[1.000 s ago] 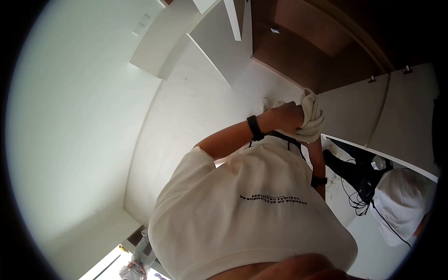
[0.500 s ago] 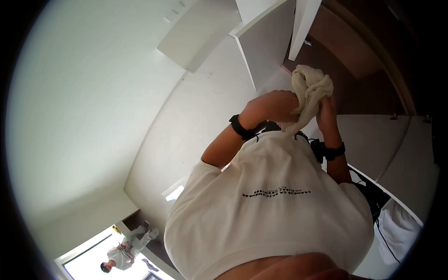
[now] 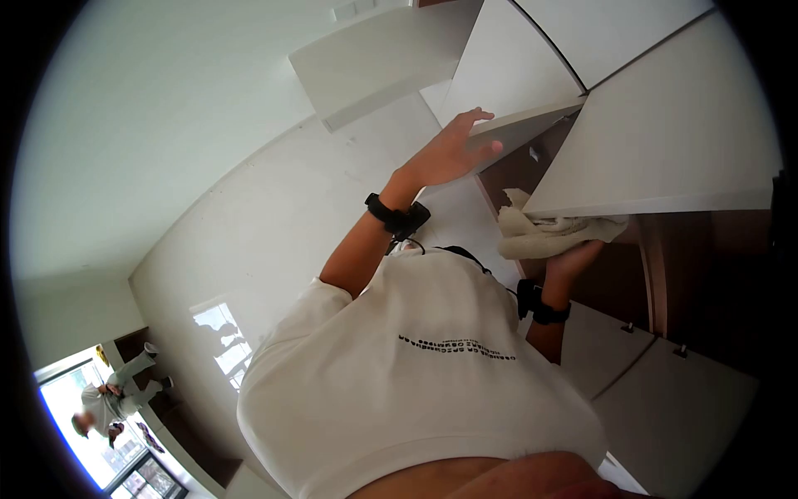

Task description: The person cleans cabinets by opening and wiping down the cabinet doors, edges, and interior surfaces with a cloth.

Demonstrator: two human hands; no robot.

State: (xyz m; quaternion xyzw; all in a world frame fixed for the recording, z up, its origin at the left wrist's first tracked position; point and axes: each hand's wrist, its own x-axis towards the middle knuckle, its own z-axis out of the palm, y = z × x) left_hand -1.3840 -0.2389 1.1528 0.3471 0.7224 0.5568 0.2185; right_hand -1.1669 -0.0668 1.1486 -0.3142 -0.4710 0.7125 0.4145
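My left hand (image 3: 453, 154) is open, fingers and thumb spread, with nothing in it. It is beside the end of an open white cabinet door (image 3: 528, 125); whether it touches the door I cannot tell. My right hand (image 3: 573, 262) is closed on a bunched beige cloth (image 3: 540, 237), its fingers partly hidden by the folds. The cloth lies against the lower edge of another open white door panel (image 3: 665, 133), and part of it is covered by that panel.
The brown cabinet interior (image 3: 607, 279) shows behind the cloth. More white doors with hinges (image 3: 682, 353) are at the lower right. A pale box-like panel (image 3: 374, 62) stands at the top. Far off at lower left, another person (image 3: 108, 399) is near a bright window (image 3: 71, 416).
My left hand has let go of the cloth and moved left, opening out. The right hand has carried the cloth down to the door panel's edge. The view has shifted across the cabinet.
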